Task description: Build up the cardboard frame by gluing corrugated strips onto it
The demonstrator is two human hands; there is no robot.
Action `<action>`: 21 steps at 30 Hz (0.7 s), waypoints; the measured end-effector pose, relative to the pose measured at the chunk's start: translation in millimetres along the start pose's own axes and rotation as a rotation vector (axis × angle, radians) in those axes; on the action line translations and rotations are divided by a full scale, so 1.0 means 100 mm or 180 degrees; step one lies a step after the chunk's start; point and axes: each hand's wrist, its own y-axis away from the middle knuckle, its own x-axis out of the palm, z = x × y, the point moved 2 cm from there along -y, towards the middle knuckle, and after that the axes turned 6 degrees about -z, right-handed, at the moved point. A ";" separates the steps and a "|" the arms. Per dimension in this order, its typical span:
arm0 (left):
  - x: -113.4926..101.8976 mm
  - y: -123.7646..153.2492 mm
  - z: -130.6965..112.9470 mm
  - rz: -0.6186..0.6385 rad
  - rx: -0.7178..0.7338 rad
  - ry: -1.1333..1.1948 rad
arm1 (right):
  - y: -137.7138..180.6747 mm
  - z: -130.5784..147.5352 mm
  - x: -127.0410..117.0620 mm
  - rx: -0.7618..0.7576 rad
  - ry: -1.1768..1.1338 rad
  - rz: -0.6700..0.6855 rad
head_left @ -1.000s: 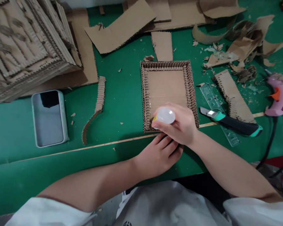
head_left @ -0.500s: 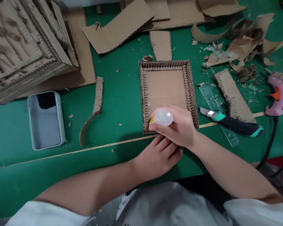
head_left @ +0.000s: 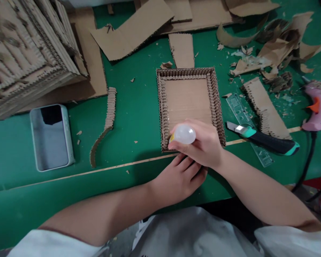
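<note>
A shallow square cardboard box [head_left: 187,96], its walls lined with corrugated strips, lies flat on the green table. My right hand [head_left: 205,142] is closed around a whitish, translucent glue bottle [head_left: 186,134] with a bit of yellow label. The bottle is tipped with its rounded base toward me, over the near part of the box; its nozzle is hidden. Just below, my left hand [head_left: 180,180] reaches to the box's near edge, fingers stretched and slightly apart. Their tips disappear under my right hand, so contact with the box cannot be made out.
Right of the box lie a utility knife [head_left: 262,137] with its blade out, a clear ruler [head_left: 239,109], a cardboard strip [head_left: 266,107] and a pink glue gun [head_left: 317,103]. Leftward are a corrugated strip [head_left: 111,109], a phone [head_left: 52,137] and a large cardboard construction [head_left: 29,64].
Both hands and the bottle stay almost where they were over the box. The whole view has shifted very slightly.
</note>
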 end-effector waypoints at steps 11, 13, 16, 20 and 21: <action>-0.01 -0.01 0.00 0.0012 0.0009 -0.0028 | 0.01 -0.01 -0.03 -0.0074 -0.0017 -0.0072; -0.01 0.00 0.00 0.0014 0.0004 -0.0023 | 0.01 -0.01 -0.05 -0.0104 -0.0013 -0.0094; -0.01 0.00 0.00 0.0006 0.0017 -0.0057 | -0.01 -0.01 -0.06 -0.0081 -0.0039 -0.0055; -0.03 0.00 0.00 -0.0024 0.0010 -0.0072 | -0.02 0.00 -0.09 -0.0031 -0.0060 0.0004; -0.03 0.00 0.00 -0.0015 0.0005 -0.0065 | -0.02 0.01 -0.09 -0.0018 -0.0046 0.0015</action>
